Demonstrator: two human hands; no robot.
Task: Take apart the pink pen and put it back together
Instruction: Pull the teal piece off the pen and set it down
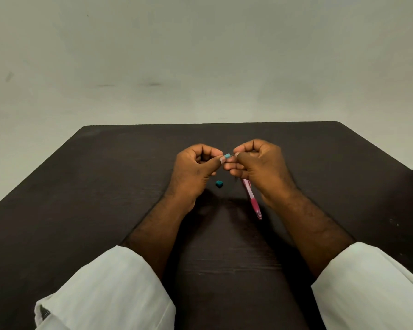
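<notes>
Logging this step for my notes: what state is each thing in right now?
left hand: pinches the held teal piece.
right hand: grips the upper end of the pink pen.
held teal piece: between both hands' fingertips, at the pen's top.
pink pen: held slanting, tip toward the person.
loose teal piece: lies on the table, apart from the pen.

Dark table (105,175), one small thing on it
I see a tiny teal piece (219,184) lying on the brown top, near its middle.
</notes>
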